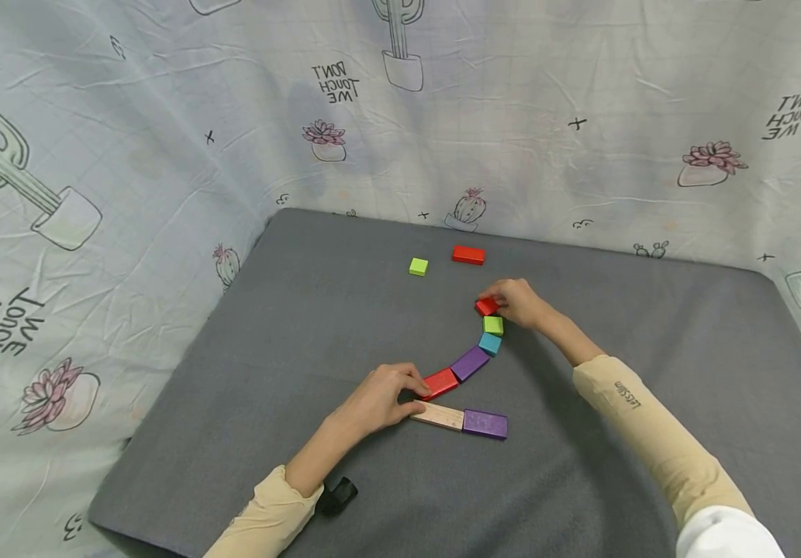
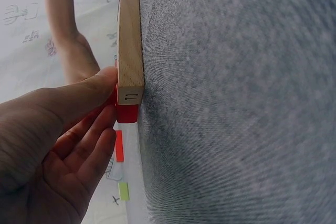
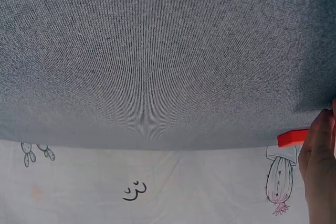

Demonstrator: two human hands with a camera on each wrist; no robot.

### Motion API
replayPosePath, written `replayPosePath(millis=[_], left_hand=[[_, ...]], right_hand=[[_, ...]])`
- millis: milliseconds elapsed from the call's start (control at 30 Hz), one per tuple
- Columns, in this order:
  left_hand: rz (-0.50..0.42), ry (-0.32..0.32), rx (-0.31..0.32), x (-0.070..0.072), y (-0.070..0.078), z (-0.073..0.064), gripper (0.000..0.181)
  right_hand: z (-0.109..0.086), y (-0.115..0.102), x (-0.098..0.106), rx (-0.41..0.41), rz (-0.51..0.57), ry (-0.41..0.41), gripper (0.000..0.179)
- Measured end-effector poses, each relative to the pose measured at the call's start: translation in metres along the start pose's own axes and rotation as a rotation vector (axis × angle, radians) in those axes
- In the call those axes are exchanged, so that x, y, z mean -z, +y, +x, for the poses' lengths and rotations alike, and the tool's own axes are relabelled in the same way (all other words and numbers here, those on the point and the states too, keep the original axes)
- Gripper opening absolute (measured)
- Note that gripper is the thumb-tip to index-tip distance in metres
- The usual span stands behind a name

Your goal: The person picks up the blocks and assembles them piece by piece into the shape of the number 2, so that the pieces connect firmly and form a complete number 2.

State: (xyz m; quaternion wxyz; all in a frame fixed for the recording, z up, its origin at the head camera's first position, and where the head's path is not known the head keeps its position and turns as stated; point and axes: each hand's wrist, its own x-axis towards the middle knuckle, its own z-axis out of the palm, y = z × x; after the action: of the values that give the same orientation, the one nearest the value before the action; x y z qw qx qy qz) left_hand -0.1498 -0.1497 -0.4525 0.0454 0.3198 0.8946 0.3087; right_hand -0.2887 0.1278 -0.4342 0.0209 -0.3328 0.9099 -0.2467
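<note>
My left hand [image 1: 381,399] is at the left ends of two blocks, its thumb on a plain wooden block [image 1: 440,416] and its fingertips on a red block [image 1: 440,383]. The left wrist view shows the wooden block's numbered end [image 2: 130,97] beside the thumb, with red behind it. My right hand [image 1: 520,302] pinches a small red block [image 1: 486,307] at the top of a curved row. Below it in that row come a green block [image 1: 493,325], a blue block [image 1: 490,344] and a purple block [image 1: 470,363], then the red block at my left hand.
Another purple block [image 1: 485,424] continues the wooden block's line to the right. Farther back on the grey table [image 1: 316,325] lie a loose green block [image 1: 418,266] and a red block [image 1: 468,255]. A printed curtain [image 1: 512,155] hangs behind the table.
</note>
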Motion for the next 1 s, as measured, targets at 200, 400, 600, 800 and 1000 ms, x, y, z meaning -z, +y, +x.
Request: replayPosePath(millis=[200,400,600,800,1000], left_hand=[[0.001,0.008,0.003,0.002,-0.003,-0.001,0.020],[0.000,0.019,-0.024,0.003,-0.004,-0.002,0.020],[-0.015,0.010,-0.043,0.004,-0.005,-0.002,0.019],[-0.016,0.000,-0.052,0.004,-0.006,-0.002,0.020],[-0.018,-0.010,-0.053,0.005,-0.006,-0.005,0.020]], right_hand=[[0.004,-0.003,-0.001,-0.022,0.017,-0.022,0.037],[0.009,0.002,0.008,-0.060,0.026,-0.026,0.049],[0.026,0.016,0.022,-0.225,-0.005,0.092,0.035],[0.048,0.030,0.015,-0.412,0.030,0.138,0.045],[0.067,0.028,-0.009,-0.449,0.053,0.067,0.069]])
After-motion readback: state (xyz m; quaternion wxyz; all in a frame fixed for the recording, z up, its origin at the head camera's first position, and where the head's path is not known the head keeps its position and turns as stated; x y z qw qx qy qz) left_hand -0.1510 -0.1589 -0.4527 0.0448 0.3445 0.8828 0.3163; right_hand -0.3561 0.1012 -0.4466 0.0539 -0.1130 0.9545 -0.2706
